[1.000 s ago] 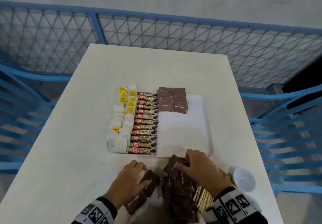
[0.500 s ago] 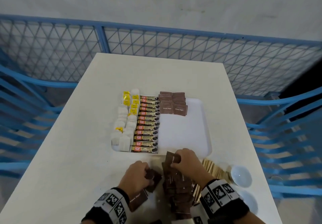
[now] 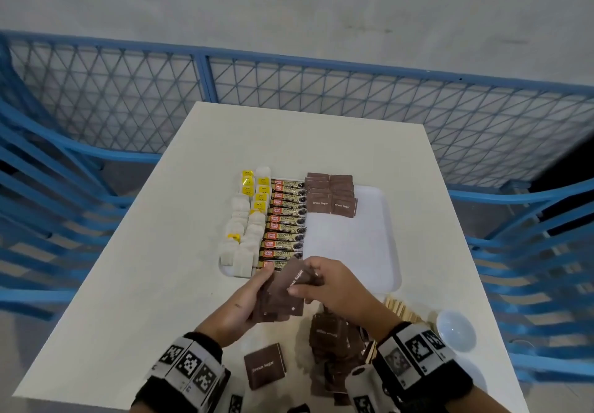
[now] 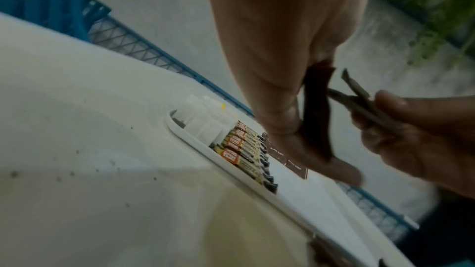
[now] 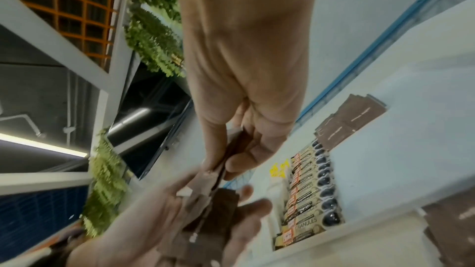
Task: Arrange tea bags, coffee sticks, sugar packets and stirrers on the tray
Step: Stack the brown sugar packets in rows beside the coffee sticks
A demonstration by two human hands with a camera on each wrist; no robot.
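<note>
One loose brown sugar packet [image 3: 265,365] lies flat on the table [image 3: 128,300] at the near edge, between my wrists; right of it sits a messy pile of brown packets [image 3: 331,348], with wooden stirrers [image 3: 401,308] just beyond, partly hidden by my right forearm, and a small white bowl [image 3: 455,334] at near right. Both hands are raised over the tray's near rim. My left hand [image 3: 239,308] has fingers curled round a small stack of sugar packets [image 3: 283,300], thumb on top. My right hand [image 3: 334,287] pinches the top packet [image 3: 294,279] of that stack between thumb and fingers, its far end tilted up. Past the hands, the white tray [image 3: 390,252]: tea bags [image 3: 246,229] in two columns along the left side, some with yellow tags, then a neat column of coffee sticks [image 3: 284,223] touching them, running near to far. At the tray's far end, right of the coffee, two short overlapping rows of sugar packets already placed [image 3: 331,192]. Blue mesh fence [image 3: 289,91] stands beyond the table's far edge.
</note>
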